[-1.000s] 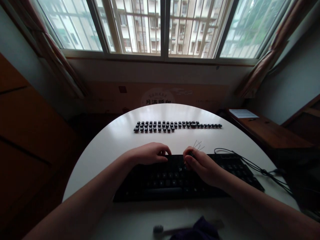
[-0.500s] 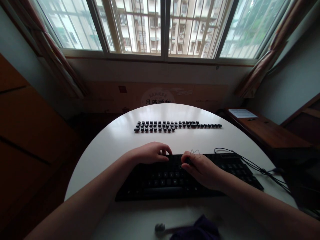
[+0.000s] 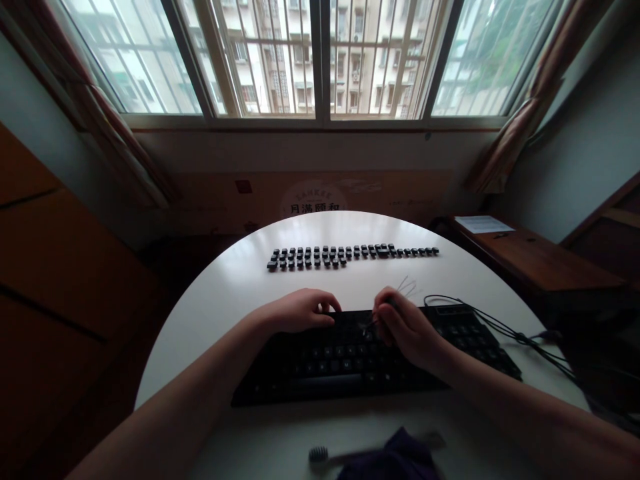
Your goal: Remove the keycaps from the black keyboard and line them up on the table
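A black keyboard (image 3: pixel 320 381) lies across the white round table, with keycaps gone from part of its upper rows. My left hand (image 3: pixel 300 310) grips its back edge, fingers curled over the far side and thumb on the near side. My right hand (image 3: pixel 403 327) is closed around a wire keycap puller (image 3: pixel 409 287); thin wire loops stick out above the fist. The puller's lower end points at the keyboard's upper rows near the middle, and whether it holds a key there I cannot make out. Behind the keyboard, removed black keycaps (image 3: pixel 307 257) stand in rows.
Near me lie a brush with dark bristles (image 3: pixel 318 455) and a purple cloth (image 3: pixel 395 460) over its handle. A black cable (image 3: pixel 493 323) runs off the table (image 3: pixel 200 333) at the right. A wooden desk (image 3: pixel 545 267) with paper (image 3: pixel 483 225) stands beyond.
My right hand first dipped left toward the keys, then rose slightly to the right, its wire loops tilting back up. My left hand stays on the keyboard's back edge. The view shifted slightly.
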### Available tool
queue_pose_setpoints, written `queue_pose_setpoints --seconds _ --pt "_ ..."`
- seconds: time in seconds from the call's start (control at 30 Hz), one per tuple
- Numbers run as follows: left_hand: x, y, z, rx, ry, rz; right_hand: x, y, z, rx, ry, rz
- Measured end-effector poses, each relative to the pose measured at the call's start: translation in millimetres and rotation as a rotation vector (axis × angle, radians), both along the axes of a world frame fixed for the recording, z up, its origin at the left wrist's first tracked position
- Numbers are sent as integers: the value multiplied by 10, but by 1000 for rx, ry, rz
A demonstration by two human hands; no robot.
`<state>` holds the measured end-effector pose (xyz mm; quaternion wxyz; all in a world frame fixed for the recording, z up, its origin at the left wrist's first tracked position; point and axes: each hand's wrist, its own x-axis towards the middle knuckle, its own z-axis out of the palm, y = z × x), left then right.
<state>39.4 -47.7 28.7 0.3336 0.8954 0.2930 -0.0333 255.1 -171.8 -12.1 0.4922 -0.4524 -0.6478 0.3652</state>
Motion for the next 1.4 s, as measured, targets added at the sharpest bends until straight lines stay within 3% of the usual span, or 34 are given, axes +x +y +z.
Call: queue_pose_setpoints --seconds 0.07,0.13,0.3,0.43,0.63,0.77,1.0,1.17,1.27,1.4 --pt "1 -8 5 3 5 9 1 24 -20 -26 204 -43" --pt "0 -28 33 19 20 12 -3 29 -33 -15 241 -21" --pt "0 -147 199 134 -92 29 -3 -30 6 74 50 29" --pt "32 -242 287 67 -279 73 10 -69 110 221 -102 8" --pt "111 -268 211 -34 -383 141 9 -100 203 356 -214 95" --pt "135 -246 154 -36 -383 151 1 -115 232 381 -291 81" --pt "144 -200 73 -33 -405 185 31 -90 225 364 -365 -47" --pt "175 -222 32 -187 -419 278 144 -34 228 378 -360 -178" --pt "203 -273 25 -263 -402 259 154 -31 263 377 -491 -210" --pt "229 -332 20 -259 -393 211 88 -36 295 503 -679 -251"
